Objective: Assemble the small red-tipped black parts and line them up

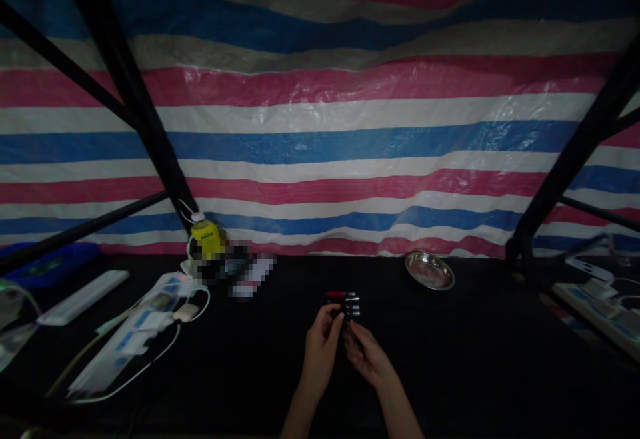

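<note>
My left hand (321,344) and my right hand (367,354) are close together above the black tabletop (250,366). Both are closed, with thumbs and fingertips pinched around something dark and small between them; its kind is hidden in the dim light. Just beyond the fingertips, a slim red stick with a silver end (341,294) lies sideways. Several dark sticks with silver ends (354,307) lie in a row below it, nearest my left fingers. Their left parts are partly covered by my left hand, and whether they are pens cannot be made out.
A shallow metal dish (430,270) is at the back right. On the left lie a power strip (130,339) with white cables and a white bar (84,298). A yellow-labelled bottle (207,238) stands by the black frame post. Striped sheeting (350,142) hangs behind.
</note>
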A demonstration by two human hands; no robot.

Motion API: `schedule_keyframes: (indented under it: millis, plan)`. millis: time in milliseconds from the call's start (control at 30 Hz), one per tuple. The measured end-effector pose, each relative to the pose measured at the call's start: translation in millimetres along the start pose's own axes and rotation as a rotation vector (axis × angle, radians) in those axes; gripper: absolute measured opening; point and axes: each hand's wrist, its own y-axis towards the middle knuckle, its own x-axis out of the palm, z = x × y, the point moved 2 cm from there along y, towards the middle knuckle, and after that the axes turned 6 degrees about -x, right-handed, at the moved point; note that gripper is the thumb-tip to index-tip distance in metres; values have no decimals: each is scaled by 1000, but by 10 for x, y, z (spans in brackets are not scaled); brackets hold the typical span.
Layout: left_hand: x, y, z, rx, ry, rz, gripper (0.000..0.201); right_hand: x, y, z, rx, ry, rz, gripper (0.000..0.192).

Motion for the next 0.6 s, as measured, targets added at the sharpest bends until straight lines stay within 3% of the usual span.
schedule_keyframes:
  millis: [100, 367, 467, 600]
  plan:
    - [-46, 5, 25, 21, 49, -5, 36, -23, -3, -10, 0, 18, 11, 33]
    - [-232, 84, 101, 95, 69, 126, 38, -132, 27, -46, -77, 179, 50, 30]
    - [-273, 101, -15, 56, 121, 125, 39, -204, 21, -144, -110, 204, 72, 32]
    - [-280, 97, -306, 44, 258, 41, 33, -437, 58, -346, -251, 63, 221, 39]
